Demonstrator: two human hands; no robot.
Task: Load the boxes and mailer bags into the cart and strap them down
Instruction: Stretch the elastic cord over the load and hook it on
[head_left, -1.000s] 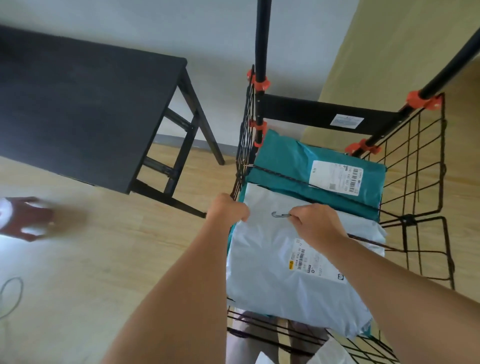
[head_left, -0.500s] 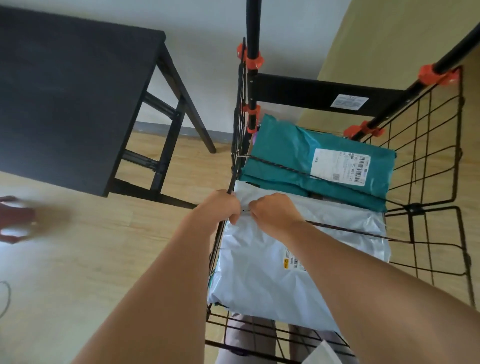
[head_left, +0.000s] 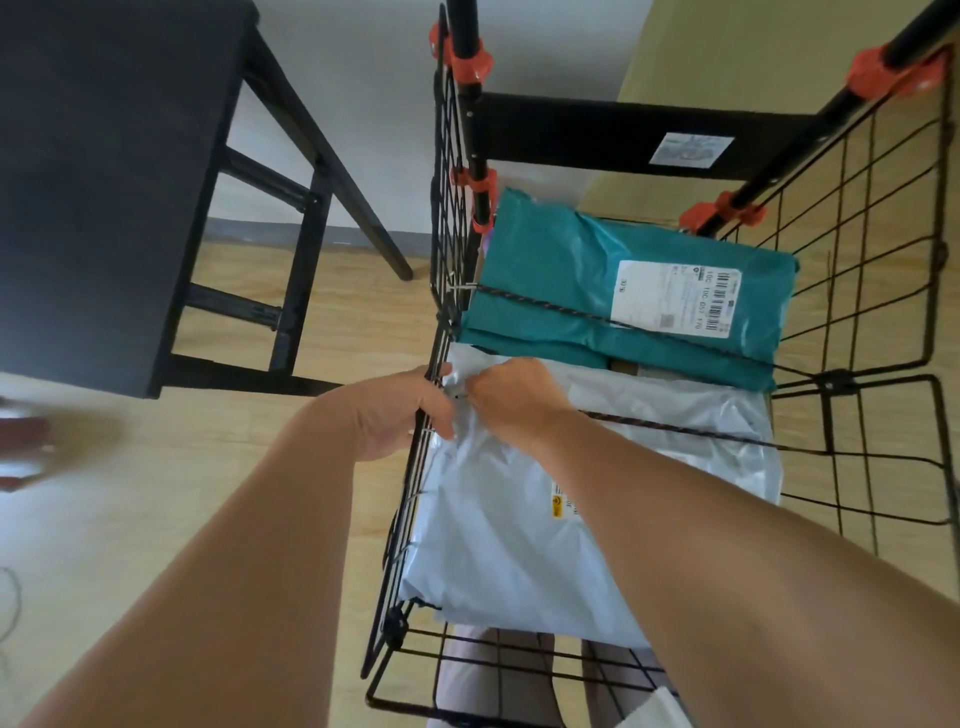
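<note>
A black wire cart (head_left: 857, 291) holds a teal mailer bag (head_left: 566, 270) at the far end and a pale grey mailer bag (head_left: 498, 525) nearer me. A dark elastic cord (head_left: 587, 314) runs across the teal bag, its hook on the left wire wall. A second cord (head_left: 691, 428) stretches over the grey bag from the right wall. My left hand (head_left: 400, 410) grips the cart's left wire wall from outside. Just inside that wall, my right hand (head_left: 511, 397) pinches the second cord's hook end; the hook itself is hidden between my fingers.
A black table (head_left: 104, 171) stands to the left of the cart on the wooden floor. A blurred red and white object (head_left: 21, 447) lies at the left edge. Orange clips (head_left: 470, 62) fix the mesh to the cart's posts. My legs show below the cart.
My right hand carried the cord's hook from the middle of the grey bag leftward to the cart's left wire wall. My left hand stayed on that wall.
</note>
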